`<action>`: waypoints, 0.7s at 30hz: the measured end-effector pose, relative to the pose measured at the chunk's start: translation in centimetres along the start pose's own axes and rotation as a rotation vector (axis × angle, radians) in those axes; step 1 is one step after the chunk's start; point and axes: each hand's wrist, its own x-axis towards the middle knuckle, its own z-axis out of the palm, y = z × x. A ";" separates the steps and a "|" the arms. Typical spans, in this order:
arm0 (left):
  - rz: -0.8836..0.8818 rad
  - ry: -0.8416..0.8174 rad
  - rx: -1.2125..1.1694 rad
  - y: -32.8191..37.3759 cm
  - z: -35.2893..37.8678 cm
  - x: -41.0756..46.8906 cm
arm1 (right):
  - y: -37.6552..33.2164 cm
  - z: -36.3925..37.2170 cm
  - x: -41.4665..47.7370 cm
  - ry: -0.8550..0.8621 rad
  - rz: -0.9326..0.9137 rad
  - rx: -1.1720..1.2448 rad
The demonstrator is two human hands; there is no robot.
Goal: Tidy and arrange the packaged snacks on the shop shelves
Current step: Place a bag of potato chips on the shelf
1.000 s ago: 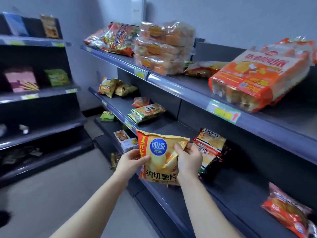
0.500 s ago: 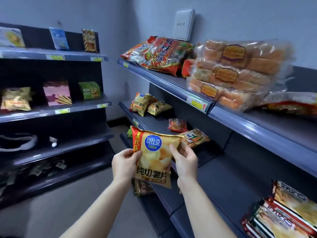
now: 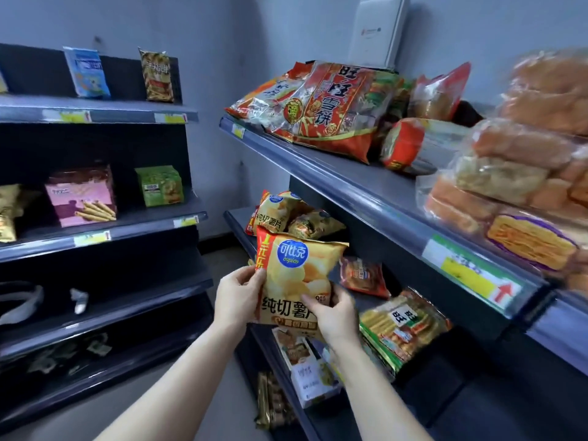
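A yellow potato chip bag with a blue round logo is held upright in front of the right-hand shelving. My left hand grips its left edge, and my right hand grips its lower right corner. Just behind it, on the second shelf, lie two matching yellow chip bags, one leaning on the other. A small red packet and a green and yellow cracker pack lie further right on the same shelf.
The top shelf carries red rice cracker bags and clear bread packs. White boxes sit on a lower shelf. The left shelving unit holds a pink box, a green box and two upright packets.
The view has swung left along the right-hand shelves, carrying the chip bag towards the two matching bags. My right hand slid down from the bag's upper edge to its lower right corner.
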 end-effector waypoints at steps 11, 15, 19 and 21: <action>0.030 -0.243 0.431 -1.9 5.6 14.9 | 2.2 4.7 16.0 0.117 0.133 0.005; -0.005 -0.349 0.496 -3.4 7.1 19.7 | 3.2 6.3 19.7 0.152 0.208 -0.010; -0.030 -0.454 0.566 -4.9 8.2 24.4 | 4.2 8.1 23.2 0.211 0.240 -0.091; -0.040 -0.523 0.590 -5.4 8.7 26.6 | 4.7 9.1 24.8 0.232 0.281 -0.100</action>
